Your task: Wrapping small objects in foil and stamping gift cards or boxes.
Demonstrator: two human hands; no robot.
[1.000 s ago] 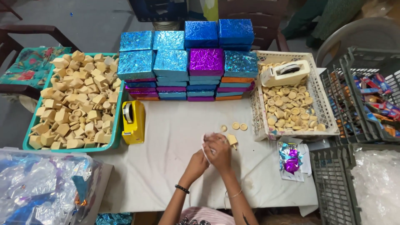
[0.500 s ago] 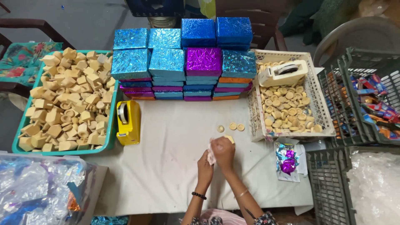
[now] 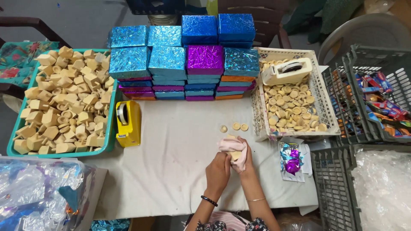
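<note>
Head view, both hands (image 3: 229, 162) clenched around a pink cloth (image 3: 233, 149), seemingly wrapping a wooden piece (image 3: 235, 155).

just one head cam, looking steeply down over the white table (image 3: 171, 141) (fairly high up, wide view)

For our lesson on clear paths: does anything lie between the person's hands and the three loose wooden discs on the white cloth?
Nothing visible does. Both hands hold a pink cloth around a wooden piece; bare table cloth separates it from the discs.
</note>
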